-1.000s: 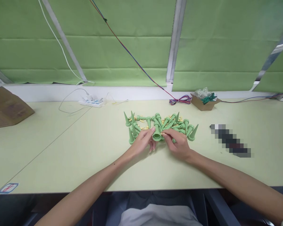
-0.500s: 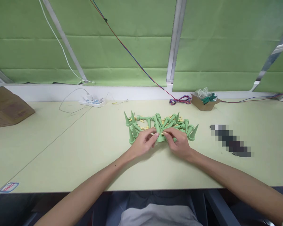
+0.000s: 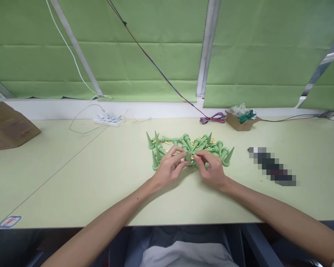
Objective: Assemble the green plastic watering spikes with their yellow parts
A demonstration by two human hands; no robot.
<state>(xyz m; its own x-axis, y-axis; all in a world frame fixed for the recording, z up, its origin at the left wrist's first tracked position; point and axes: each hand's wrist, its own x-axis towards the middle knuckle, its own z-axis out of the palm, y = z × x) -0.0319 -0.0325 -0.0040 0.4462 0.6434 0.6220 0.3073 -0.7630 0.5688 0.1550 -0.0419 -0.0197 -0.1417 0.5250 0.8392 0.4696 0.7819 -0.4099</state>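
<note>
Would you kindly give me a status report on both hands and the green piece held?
Left hand holding green cone-shaped piece. Right hand pinching small yellow part, mostly hidden, beside it. Other green pieces crowded just beyond both hands.

On the table (image 3: pixel 100 178), behind the cones (image 3: pixel 187 141), a filled box (image 3: pixel 240 125) sits right (a power strip (image 3: pixel 109 120), left).

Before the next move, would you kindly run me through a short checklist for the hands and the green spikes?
1. Left hand has a grip on a green spike: ok.
2. Right hand seems to pinch a small yellow piece: ok.
3. Yellow piece fitted to the held spike: cannot tell, fingers cover the contact.
4. Other green spikes close to both hands: ok.
5. Those spikes neatly sorted: not ok, they lie jumbled.
6. Coiled cable apart from the pile: ok.
</note>
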